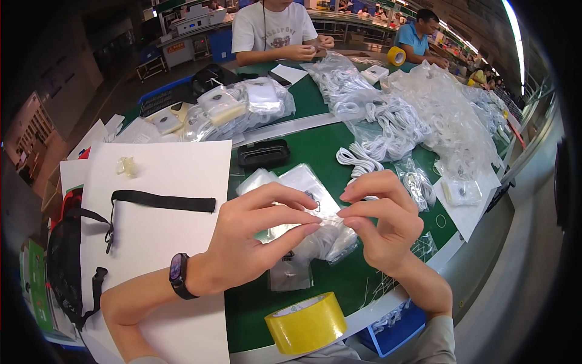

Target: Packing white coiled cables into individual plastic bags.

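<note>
Two hands meet over a green table (339,285). The left hand (254,233) and the right hand (382,221) both pinch one small clear plastic bag (324,233) between thumb and fingers — the left at one end, the right at the other. The bag has a white cable coiled inside it. It is held just above the table, right in the middle, in front of the person.

More clear bags (291,182) lie flat on the table just behind the hands. A roll of yellow tape (306,323) stands near the table's front edge, below the hands. On the left wrist sits a dark watch (180,273). A big white sheet (163,200) lies to the left, with a black strap (163,201) across it. Farther back there is a pile of white cables (388,130) — some loose, some in bags. A black tray (262,152) rests behind the flat bags.
</note>
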The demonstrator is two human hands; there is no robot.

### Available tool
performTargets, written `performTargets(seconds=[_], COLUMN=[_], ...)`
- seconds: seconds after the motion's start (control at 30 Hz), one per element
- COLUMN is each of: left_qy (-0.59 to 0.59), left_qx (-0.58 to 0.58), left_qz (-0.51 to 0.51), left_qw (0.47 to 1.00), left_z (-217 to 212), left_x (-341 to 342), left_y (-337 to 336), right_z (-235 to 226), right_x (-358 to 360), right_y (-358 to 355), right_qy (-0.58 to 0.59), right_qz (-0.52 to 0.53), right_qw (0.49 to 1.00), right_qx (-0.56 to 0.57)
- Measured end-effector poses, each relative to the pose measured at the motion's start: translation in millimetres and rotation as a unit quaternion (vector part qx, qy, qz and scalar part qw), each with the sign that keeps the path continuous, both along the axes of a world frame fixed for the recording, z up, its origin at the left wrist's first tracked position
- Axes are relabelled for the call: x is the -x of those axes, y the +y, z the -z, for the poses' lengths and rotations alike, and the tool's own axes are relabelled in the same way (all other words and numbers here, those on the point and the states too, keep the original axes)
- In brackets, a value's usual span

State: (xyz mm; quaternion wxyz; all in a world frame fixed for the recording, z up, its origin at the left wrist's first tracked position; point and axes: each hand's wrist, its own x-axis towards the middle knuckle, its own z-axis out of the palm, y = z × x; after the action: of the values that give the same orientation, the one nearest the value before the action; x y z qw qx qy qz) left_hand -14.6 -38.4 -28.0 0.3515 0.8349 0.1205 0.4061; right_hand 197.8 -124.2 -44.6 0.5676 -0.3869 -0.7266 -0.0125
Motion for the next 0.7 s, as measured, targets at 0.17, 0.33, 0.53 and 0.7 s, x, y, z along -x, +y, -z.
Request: performTargets(seconds=[0.17, 0.33, 0.53, 0.7], left_qy=[-0.004, -0.041, 0.190, 0.353], left_qx=[0.053, 0.126, 0.083, -0.112], left_qz=[-0.003, 0.001, -0.039, -0.049], left_qw=[0.999, 0.991, 0.978, 0.928], left_z=[-11.0, -9.1, 6.3, 38.8], left_x=[0.9, -0.4, 5.4, 10.7], left_y=[-6.5, -4.9, 23.8, 29.2], right_z=[-0.8, -10.4, -16.0, 27.6], right_x=[6.9, -3.7, -96.9, -186.3], right_y=[3.3, 5.4, 17.0, 21.8], right_qy=[0.121, 0.091, -0.047, -0.149], right_qz=[-0.121, -0.202, 0.326, 0.486], right_qw=[0.972, 0.893, 0.914, 0.825], right_qx=[0.163, 0.393, 0.236, 0.247])
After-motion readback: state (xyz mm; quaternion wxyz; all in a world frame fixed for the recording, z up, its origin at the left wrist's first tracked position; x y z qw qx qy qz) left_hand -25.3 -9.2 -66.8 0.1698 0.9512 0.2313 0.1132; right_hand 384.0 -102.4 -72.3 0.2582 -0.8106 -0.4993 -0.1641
